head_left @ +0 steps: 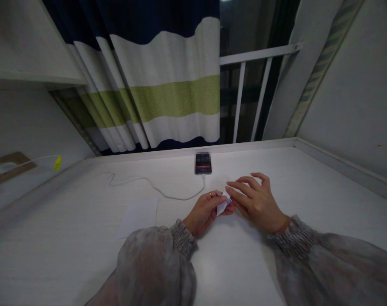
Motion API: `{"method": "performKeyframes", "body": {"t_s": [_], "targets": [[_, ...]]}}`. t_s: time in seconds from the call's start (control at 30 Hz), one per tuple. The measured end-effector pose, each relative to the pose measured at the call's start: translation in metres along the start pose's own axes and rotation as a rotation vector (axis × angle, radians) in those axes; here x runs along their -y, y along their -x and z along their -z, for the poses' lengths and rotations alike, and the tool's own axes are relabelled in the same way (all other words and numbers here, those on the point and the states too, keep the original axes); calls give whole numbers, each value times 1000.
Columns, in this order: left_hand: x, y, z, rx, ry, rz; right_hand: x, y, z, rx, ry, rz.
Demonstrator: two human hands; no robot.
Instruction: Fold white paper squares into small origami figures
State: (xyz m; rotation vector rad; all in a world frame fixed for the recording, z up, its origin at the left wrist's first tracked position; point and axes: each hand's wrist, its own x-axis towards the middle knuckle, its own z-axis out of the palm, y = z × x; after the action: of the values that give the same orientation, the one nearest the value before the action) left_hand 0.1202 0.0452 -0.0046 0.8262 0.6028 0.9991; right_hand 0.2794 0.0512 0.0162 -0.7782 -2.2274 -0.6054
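Note:
A small folded piece of white paper [223,206] is held above the desk by my left hand [206,212], its thumb on top and fingers underneath. A ring circles one finger of that hand. My right hand [257,204] meets the paper's upper right edge with its index fingertip, the other fingers fanned out and raised. Its thumb is mostly hidden behind the hand, and the grip there seems to be a light pinch. To the left, a flat white sheet of paper [139,216] lies on the white desk [85,238].
A phone-like device with a blurred screen [202,163] stands at the desk's back edge. Its white cable [174,198] curves leftward across the desk. Behind hang striped curtains [177,97] beside a window with white bars [241,97]. A yellow tag [57,162] hangs on a wire at left.

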Motion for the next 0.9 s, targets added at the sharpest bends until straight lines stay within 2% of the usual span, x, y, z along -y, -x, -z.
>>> {"method": "performKeyframes", "body": {"t_s": [0.13,0.37,0.47,0.6,0.77,0.9], "targets": [[0,0,0,1,-4,-9,0,1,-1,-36,-7,37],[-1,2,0,11,-4,-11,2,2,-2,-34,-68,-13],[0,0,2,-14,13,-63,1,2,-3,-22,-100,-67],[1,-5,4,-137,75,-210,4,4,-7,-35,-307,-278],[2,-7,5,-230,47,-295,15,2,-19,190,-806,-656],[1,-7,6,-238,-10,-316,20,2,-31,238,-1094,-787]]}}
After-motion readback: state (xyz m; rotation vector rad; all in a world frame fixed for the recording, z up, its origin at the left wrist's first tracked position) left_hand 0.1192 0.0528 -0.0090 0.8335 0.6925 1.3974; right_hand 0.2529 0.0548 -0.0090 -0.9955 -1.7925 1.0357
